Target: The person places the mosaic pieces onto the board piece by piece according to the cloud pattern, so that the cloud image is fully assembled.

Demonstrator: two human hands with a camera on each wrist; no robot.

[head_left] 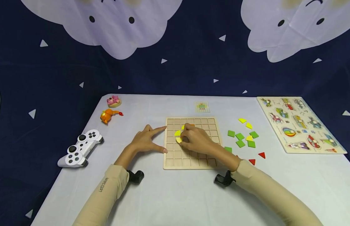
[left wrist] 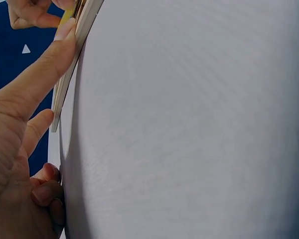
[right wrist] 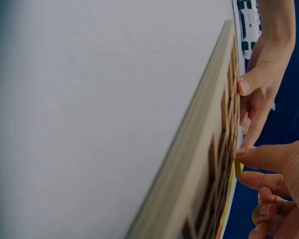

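Note:
A square wooden grid board [head_left: 192, 162] lies flat on the white table. My left hand [head_left: 145, 140] is at its left edge, thumb and index finger spread wide and straight, their tips right at the rim, the other fingers folded. Over the upper left part of the grid, my right hand [head_left: 198, 139] pinches a yellow piece [right wrist: 238, 168] between thumb and index finger. Other yellow pieces [head_left: 177, 133] sit in cells beside the fingertips. An orange piece [head_left: 193, 125] shows just behind the right hand, which hides several cells.
Right of the board lie loose green squares [head_left: 240, 143], yellow pieces [head_left: 249, 125] and red triangles [head_left: 262, 155]. A picture puzzle board [head_left: 297, 125] is farther right. Behind the grid is a small pattern card [head_left: 202, 107]. A white game controller [head_left: 80, 150], orange figurine [head_left: 108, 116] and pink figurine [head_left: 114, 101] stand left.

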